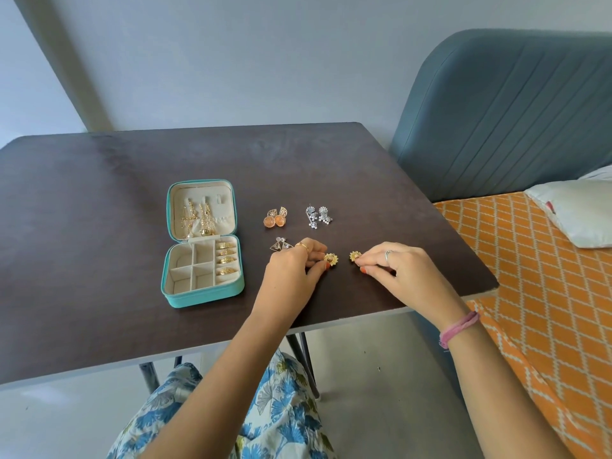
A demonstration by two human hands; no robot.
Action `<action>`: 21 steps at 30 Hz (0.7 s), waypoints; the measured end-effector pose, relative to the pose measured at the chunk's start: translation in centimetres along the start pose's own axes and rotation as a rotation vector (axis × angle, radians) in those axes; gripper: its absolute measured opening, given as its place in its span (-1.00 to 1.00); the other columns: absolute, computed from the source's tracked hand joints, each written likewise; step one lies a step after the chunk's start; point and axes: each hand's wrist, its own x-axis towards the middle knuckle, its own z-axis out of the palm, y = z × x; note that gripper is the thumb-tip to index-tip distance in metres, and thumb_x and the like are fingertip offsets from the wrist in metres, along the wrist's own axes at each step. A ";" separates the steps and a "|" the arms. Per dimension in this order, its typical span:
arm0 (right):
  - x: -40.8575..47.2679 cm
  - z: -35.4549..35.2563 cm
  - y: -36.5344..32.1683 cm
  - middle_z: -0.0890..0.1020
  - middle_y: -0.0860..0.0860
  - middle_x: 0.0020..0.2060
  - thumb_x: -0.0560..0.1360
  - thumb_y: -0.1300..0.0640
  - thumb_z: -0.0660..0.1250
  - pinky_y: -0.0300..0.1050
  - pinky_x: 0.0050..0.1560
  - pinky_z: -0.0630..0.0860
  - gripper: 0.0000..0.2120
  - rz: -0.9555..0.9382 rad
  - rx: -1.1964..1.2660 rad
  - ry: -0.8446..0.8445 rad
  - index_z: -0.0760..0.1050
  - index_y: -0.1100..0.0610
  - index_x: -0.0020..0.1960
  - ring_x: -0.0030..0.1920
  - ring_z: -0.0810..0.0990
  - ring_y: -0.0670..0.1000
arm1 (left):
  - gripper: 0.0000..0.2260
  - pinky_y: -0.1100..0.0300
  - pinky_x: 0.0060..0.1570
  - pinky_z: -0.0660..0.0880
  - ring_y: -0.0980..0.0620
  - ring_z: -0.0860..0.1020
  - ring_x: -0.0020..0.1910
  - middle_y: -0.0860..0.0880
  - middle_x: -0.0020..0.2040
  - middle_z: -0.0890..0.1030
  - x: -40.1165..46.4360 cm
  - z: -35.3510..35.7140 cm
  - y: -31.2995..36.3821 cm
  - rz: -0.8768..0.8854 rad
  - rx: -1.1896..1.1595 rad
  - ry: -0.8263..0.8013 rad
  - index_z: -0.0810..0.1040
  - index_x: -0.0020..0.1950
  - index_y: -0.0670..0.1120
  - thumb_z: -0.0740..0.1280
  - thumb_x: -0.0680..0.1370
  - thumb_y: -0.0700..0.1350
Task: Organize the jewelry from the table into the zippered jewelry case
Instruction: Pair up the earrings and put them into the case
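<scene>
Each hand's fingers pinch a flower earring, left hand (pixel 293 265) one (pixel 331 259), right hand (pixel 397 264) another (pixel 354 256), faces upward.

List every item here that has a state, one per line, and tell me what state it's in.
jewelry case: unzipped, lid open flat
ring slots: filled with gold rings
square compartments: empty
left hand: pinching a gold flower earring
right hand: pinching the matching flower earring
</scene>
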 end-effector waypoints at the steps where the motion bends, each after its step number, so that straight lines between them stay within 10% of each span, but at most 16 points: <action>1: -0.1 0.0 -0.1 0.70 0.00 -0.03 0.46 0.22 0.44 -0.54 -0.01 0.37 -0.81 0.010 0.006 0.002 0.68 0.11 0.06 -0.08 0.58 -0.17 | -0.82 0.49 0.00 0.37 0.23 0.58 -0.06 0.06 0.01 0.67 -0.1 0.0 0.0 0.010 0.021 0.008 0.57 0.15 -0.06 0.36 0.55 -0.10; 21: 1.3 -3.5 -2.0 0.63 -0.19 -0.14 0.47 0.14 0.43 -0.58 -0.23 0.43 -0.82 0.333 0.236 0.084 0.67 0.02 0.07 -0.21 0.57 -0.28 | -0.79 0.13 -0.16 0.48 0.05 0.47 -0.35 -0.03 -0.33 0.57 2.2 -4.5 2.1 -0.110 -0.037 -0.218 0.64 -0.03 -0.12 0.30 0.58 -0.01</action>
